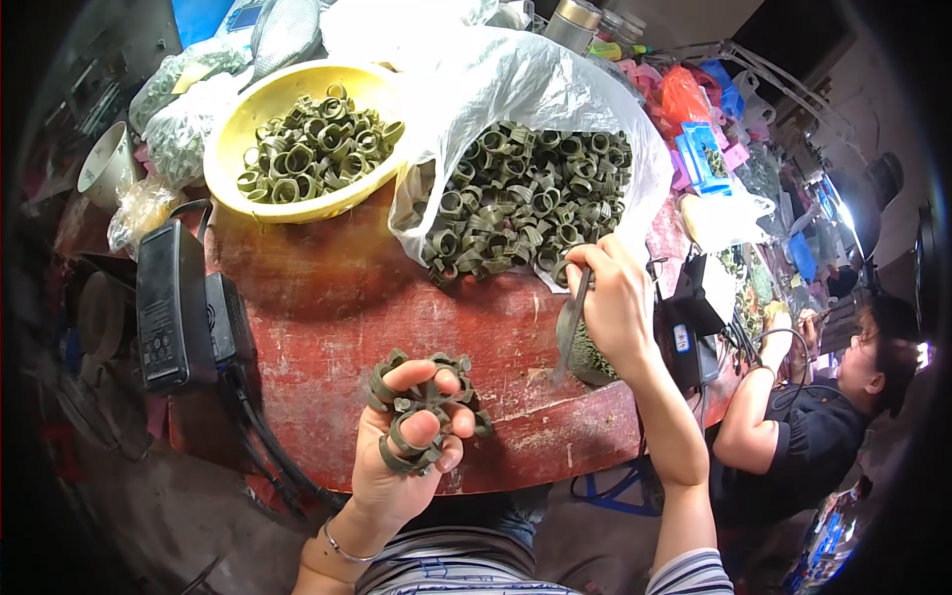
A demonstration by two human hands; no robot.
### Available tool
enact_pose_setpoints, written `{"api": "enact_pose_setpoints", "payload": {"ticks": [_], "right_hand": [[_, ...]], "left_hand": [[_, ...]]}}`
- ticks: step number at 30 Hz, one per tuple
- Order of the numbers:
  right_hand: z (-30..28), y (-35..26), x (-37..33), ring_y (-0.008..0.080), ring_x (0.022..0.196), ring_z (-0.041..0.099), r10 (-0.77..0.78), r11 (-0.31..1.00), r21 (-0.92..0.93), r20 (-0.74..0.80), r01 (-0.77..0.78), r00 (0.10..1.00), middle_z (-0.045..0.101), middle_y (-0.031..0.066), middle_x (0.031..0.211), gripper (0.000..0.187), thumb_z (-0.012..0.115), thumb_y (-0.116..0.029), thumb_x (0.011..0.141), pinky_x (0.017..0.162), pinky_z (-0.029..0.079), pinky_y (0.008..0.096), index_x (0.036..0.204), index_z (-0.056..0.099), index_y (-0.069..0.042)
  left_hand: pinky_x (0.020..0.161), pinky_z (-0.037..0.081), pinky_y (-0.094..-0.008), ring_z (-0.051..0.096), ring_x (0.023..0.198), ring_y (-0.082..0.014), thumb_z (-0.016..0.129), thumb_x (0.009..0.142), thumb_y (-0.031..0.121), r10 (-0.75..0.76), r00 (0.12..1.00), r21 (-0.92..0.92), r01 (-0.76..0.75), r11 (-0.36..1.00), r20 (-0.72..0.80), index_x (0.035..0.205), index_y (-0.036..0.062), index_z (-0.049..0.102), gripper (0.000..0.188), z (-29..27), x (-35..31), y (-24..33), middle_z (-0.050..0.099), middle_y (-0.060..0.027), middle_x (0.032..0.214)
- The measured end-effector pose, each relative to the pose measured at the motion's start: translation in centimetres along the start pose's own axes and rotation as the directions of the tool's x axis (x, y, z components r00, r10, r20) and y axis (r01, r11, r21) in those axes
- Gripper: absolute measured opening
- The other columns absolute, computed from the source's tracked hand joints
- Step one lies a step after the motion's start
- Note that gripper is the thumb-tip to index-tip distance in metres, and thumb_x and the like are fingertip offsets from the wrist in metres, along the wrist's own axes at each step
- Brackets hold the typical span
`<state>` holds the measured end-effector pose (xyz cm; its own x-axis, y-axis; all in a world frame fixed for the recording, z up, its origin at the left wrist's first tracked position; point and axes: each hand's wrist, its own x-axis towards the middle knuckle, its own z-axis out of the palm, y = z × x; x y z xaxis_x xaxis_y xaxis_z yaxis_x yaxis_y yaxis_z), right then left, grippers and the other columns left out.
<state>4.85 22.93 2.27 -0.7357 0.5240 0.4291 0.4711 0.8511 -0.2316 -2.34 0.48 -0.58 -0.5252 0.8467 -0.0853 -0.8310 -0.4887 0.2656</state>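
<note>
My left hand (397, 451) is raised in front of the table's near edge, fingers curled. Several dark green ridged rings (409, 459) sit around its fingers and thumb. Above the table's right part, my right hand (617, 302) pinches a thin, flat dark strip (573, 332) that points down; whether it is a tool or loose material I cannot tell. Its fingertips reach the near edge of a heap of similar green rings (516, 198), spread on a white plastic bag (585, 84). Under the right hand, a green speckled round object (592, 362) is partly hidden.
A yellow basin (228, 164) of green rings stands at the far left of the red table (327, 317). Black power boxes (174, 307) with cables lie at the left edge, another black box (691, 342) at the right. A co-worker (813, 416) sits at the right.
</note>
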Motion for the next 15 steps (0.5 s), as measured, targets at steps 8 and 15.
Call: {"api": "enact_pose_setpoints", "payload": {"ticks": [8,15], "right_hand": [[-5.7,-6.3,-3.9,0.0179,0.061,0.051,-0.414,0.850,0.338,-0.044,0.403,0.909,0.050,0.0058,0.075,0.036,0.065,0.000,0.058,0.049,0.043,0.0269,0.094,0.062,-0.004],[-6.0,-7.8,-6.4,0.0166,0.065,0.051,-0.385,0.862,0.316,-0.102,0.397,0.917,0.052,0.0031,0.077,0.044,0.064,-0.001,0.053,0.052,0.041,0.0250,0.097,0.064,-0.006]], "left_hand": [[0.058,0.048,-0.0201,0.058,0.084,-0.0136,0.073,0.069,0.014,-0.118,0.990,0.369,0.137,0.919,-0.073,0.119,0.0011,0.046,0.057,1.6,0.3,-0.3,0.055,-0.0088,0.106],[0.065,0.047,-0.0213,0.056,0.085,-0.0111,0.074,0.069,0.011,-0.337,0.941,0.384,0.312,0.869,-0.003,0.112,0.0010,0.053,0.049,1.0,-0.3,-0.5,0.058,-0.0073,0.100]]}}
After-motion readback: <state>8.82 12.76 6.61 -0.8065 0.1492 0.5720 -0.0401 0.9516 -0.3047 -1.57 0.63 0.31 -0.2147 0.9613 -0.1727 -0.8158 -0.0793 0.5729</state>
